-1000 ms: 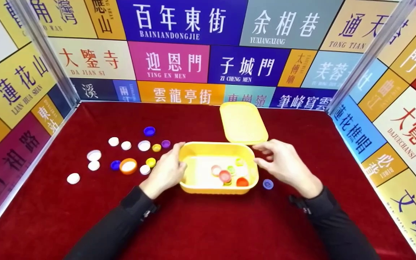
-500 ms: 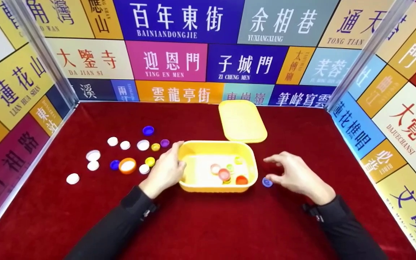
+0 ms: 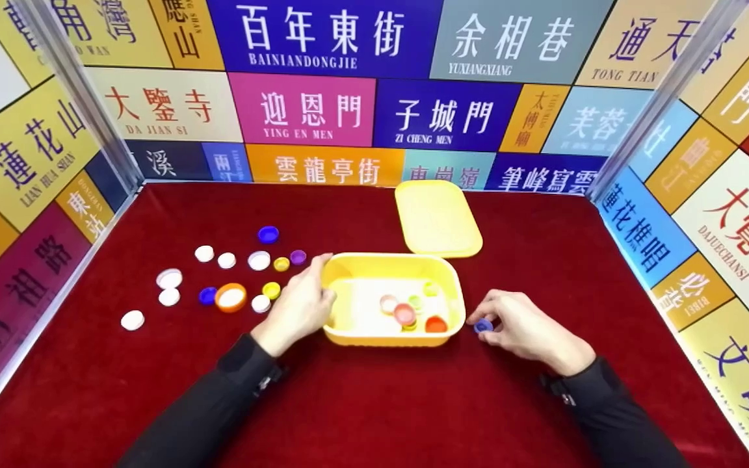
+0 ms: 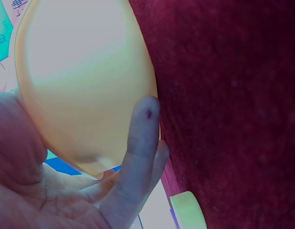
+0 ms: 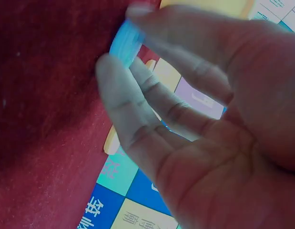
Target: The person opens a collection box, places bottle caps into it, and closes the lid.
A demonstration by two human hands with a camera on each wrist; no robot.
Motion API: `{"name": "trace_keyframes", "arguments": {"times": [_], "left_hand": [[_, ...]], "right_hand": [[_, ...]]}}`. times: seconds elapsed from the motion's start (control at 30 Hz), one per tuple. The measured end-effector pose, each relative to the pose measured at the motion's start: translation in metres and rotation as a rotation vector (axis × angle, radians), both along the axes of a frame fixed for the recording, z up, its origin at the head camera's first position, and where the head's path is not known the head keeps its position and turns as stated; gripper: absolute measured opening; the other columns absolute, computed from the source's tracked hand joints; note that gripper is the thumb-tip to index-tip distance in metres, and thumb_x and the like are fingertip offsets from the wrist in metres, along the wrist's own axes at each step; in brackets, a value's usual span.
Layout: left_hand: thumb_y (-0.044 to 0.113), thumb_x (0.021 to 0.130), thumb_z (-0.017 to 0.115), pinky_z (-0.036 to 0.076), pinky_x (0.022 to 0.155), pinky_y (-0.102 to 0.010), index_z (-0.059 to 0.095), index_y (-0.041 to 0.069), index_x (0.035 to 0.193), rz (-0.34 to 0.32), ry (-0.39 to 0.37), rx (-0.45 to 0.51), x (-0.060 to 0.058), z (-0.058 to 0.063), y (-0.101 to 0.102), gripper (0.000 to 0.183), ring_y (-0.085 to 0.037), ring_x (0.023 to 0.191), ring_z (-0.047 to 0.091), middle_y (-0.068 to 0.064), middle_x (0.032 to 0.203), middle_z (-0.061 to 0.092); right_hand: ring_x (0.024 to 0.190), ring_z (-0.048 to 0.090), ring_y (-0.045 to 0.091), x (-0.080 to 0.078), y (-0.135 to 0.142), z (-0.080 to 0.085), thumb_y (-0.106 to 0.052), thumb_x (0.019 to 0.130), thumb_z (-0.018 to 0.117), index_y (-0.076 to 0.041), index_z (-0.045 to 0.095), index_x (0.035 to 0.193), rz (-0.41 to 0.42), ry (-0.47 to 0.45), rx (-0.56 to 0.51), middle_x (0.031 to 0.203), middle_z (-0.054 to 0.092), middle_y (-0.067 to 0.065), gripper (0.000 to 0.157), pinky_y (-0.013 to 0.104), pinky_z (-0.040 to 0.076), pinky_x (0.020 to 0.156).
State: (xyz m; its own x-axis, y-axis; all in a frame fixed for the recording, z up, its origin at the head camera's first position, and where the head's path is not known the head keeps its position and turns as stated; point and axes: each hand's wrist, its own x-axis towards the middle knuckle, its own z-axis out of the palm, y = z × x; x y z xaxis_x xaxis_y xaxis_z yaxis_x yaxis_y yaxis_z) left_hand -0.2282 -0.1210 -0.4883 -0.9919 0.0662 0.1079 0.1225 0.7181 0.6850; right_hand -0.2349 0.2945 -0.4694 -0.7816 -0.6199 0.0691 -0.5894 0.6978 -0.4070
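Note:
A yellow plastic container [image 3: 392, 339] stands on the red cloth in front of me, holding several coloured bottle caps, among them a red cap [image 3: 436, 324]. My left hand [image 3: 300, 303] grips its left end, thumb at the rim and fingers along the outer wall [image 4: 90, 81]. To the right of the container, my right hand [image 3: 524, 325] has thumb and fingertips on either side of a blue bottle cap [image 3: 483, 326]. The right wrist view shows this blue cap [image 5: 126, 44] pinched between thumb and fingers, close over the cloth.
Behind the container lies a flat yellow lid [image 3: 438, 218]. Several loose caps spread across the left, including an orange-rimmed cap [image 3: 230, 298], a dark blue cap [image 3: 268, 234] and a white cap [image 3: 132, 320]. Printed panels [image 3: 309, 107] wall the table at the back and sides.
My right hand has left the container's right end, moved right and down to the blue cap, and closed its fingers on it. The left hand has stayed on the container.

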Motion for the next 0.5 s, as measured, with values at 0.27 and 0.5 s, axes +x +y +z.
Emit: {"name": "trace_keyframes", "arguments": {"times": [0.27, 0.5], "left_hand": [[0.008, 0.109, 0.067, 0.065, 0.111, -0.057, 0.048, 0.007, 0.173, -0.008, 0.005, 0.009, 0.0003, 0.0012, 0.0005, 0.067, -0.039, 0.120, 0.077, -0.023, 0.159, 0.071], [0.009, 0.110, 0.068, 0.065, 0.112, -0.056, 0.047, 0.008, 0.173, -0.003, -0.006, 0.003, -0.0006, 0.0007, 0.0000, 0.067, -0.039, 0.124, 0.077, -0.023, 0.160, 0.070]], "right_hand": [[0.092, 0.073, 0.027, 0.0008, 0.0007, 0.0010, 0.002, 0.094, 0.089, -0.006, 0.092, 0.115, -0.016, -0.007, -0.013, 0.106, 0.079, 0.008, 0.023, 0.026, 0.060, 0.077], [0.092, 0.075, 0.026, -0.0016, 0.0013, 0.0083, 0.001, 0.095, 0.090, -0.005, 0.092, 0.116, -0.027, 0.021, -0.021, 0.107, 0.080, 0.009, 0.022, 0.033, 0.066, 0.079]]}}
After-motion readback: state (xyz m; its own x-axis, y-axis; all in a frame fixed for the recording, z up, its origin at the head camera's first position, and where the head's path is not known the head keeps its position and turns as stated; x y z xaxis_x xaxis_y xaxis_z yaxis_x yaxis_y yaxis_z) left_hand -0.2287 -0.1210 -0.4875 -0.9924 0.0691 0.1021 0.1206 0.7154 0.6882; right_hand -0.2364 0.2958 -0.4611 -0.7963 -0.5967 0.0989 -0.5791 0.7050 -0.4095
